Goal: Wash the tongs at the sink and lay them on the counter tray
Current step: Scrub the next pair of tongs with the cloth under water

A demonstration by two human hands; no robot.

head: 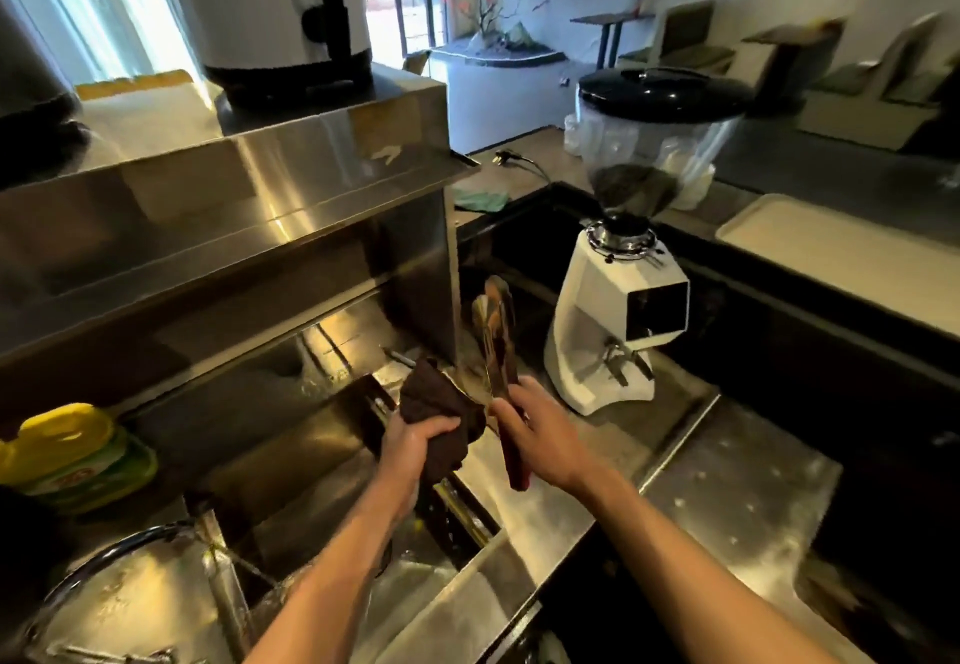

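Over the steel sink (291, 486), the left hand (415, 442) is clenched around a dark cloth (441, 419), which touches the tongs (498, 346). The right hand (535, 437) grips the tongs' red handle, tips up. Behind stands a white grinder (613, 320); farther right, a pale tray (831, 252). No writing is legible.

Motion blur smeared the tongs (493, 330), so their tips could not be told apart. The right hand (535, 434) covered their middle, and the dark cloth (441, 416) hid the left hand (415, 447) fingertips. The frame's edge cut off the tabletop tray (831, 247).
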